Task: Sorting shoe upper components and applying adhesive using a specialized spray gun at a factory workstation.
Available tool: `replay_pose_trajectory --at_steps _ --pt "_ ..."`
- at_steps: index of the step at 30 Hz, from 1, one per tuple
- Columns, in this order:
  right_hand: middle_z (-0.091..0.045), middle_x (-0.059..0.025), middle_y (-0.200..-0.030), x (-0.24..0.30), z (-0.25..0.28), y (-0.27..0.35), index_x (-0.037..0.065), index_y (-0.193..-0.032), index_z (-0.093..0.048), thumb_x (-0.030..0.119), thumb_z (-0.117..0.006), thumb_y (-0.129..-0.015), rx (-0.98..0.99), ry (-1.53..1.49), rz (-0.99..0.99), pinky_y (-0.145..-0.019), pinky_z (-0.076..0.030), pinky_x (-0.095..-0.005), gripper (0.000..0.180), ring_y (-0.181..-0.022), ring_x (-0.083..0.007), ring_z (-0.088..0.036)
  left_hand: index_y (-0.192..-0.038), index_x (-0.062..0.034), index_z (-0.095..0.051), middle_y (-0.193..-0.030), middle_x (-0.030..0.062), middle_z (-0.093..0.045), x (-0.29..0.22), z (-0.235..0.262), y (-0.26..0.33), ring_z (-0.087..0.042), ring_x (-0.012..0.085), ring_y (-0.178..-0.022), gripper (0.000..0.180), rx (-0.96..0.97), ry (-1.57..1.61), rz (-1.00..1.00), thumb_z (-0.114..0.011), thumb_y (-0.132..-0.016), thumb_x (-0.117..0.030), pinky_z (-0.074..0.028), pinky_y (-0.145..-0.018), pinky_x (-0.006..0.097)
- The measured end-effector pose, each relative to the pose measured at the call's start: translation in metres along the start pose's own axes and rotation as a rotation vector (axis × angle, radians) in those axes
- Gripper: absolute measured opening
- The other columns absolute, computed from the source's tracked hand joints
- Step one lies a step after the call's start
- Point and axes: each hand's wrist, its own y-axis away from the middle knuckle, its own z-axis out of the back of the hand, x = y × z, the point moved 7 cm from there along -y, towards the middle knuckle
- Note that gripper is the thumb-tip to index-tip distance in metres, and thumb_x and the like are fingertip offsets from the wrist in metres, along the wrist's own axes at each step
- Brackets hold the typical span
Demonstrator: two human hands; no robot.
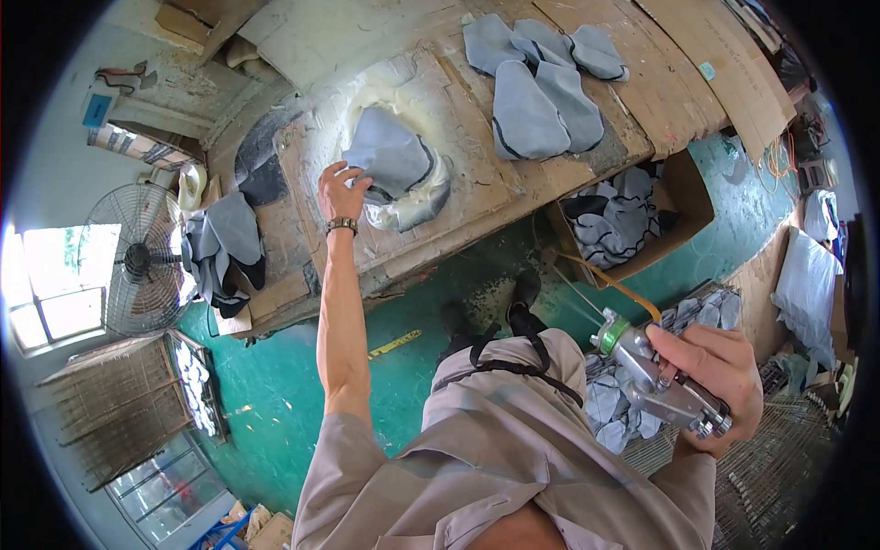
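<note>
My left hand (345, 191), reaching forward over the bench, pinches the left edge of a grey fabric piece (390, 151) with dark edging. The piece lies over a pale, residue-coated mound (412, 215) whose lower rim shows beneath it. At my right side, away from the bench, my right hand (720, 376) is wrapped around a silver spray gun (639, 359) with a green ring near its nozzle. The gun's nozzle points up and left, toward the bench. An orange hose (616, 282) passes behind the gun; where it joins is hidden.
Several grey fabric pieces (530, 110) lie on the cardboard-covered bench (486, 188) at far right, and more (225, 243) hang at its left end. Below the bench stands a cardboard box (689, 197) of fabric pieces. A fan (137, 261) stands left; wire racks (770, 467) are right.
</note>
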Motion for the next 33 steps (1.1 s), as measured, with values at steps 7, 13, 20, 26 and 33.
replay_pose_trajectory --at_steps 7,13,20,26,33 --pt "-0.067 -0.0145 -0.081 -0.019 0.016 0.028 -0.006 -0.128 -0.064 0.020 -0.076 -0.074 -0.334 0.014 -0.163 -0.059 -0.052 -0.0343 0.061 -0.069 -0.0273 -0.068 -0.089 -0.0136 -0.081 -0.122 0.0067 -0.068 -0.064 0.017 -0.022 -0.060 0.0283 -0.117 0.022 0.003 -0.080 -0.197 -0.085 -0.068 -0.020 -0.047 -0.100 0.042" --pt "-0.066 -0.0189 -0.092 -0.061 0.007 0.073 -0.011 -0.134 -0.058 0.040 -0.070 -0.074 -0.335 -0.215 -0.207 -0.069 -0.052 -0.0365 0.080 -0.079 -0.0322 -0.068 -0.090 -0.0092 -0.078 -0.116 0.0081 -0.071 -0.203 0.088 -0.118 -0.064 0.0306 -0.108 0.021 -0.266 -0.150 -0.564 -0.083 -0.074 -0.021 -0.050 -0.095 0.043" --pt "-0.069 -0.0156 -0.099 -0.091 -0.007 0.134 -0.001 -0.138 -0.057 0.006 -0.075 -0.073 -0.429 -0.221 -0.443 -0.072 -0.055 -0.0391 0.068 -0.086 -0.0348 -0.069 -0.095 -0.0127 -0.080 -0.112 0.0063 -0.069 -0.408 0.074 -0.177 -0.063 0.0280 -0.109 0.023 -0.292 0.043 -0.612 -0.084 -0.076 -0.025 -0.049 -0.095 0.041" --pt "-0.070 -0.0154 -0.100 -0.115 -0.019 0.190 0.002 -0.138 -0.058 0.000 -0.073 -0.073 -0.574 -0.195 -0.727 -0.072 -0.055 -0.0400 0.066 -0.086 -0.0359 -0.069 -0.094 -0.0186 -0.080 -0.094 0.0079 -0.064 -0.513 -0.055 -0.126 -0.061 0.0287 -0.094 0.025 -0.419 0.085 -0.773 -0.087 -0.071 -0.025 -0.050 -0.083 0.044" --pt "-0.069 -0.0162 -0.096 -0.128 -0.031 0.223 0.003 -0.137 -0.059 -0.009 -0.067 -0.069 -0.665 -0.184 -0.932 -0.071 -0.053 -0.0411 0.069 -0.083 -0.0364 -0.068 -0.158 -0.0078 -0.025 -0.136 0.0166 -0.060 -0.512 -0.357 0.010 -0.056 0.0352 -0.127 0.089 0.646 -0.302 -0.407 -0.072 -0.088 -0.036 -0.039 -0.106 0.060"
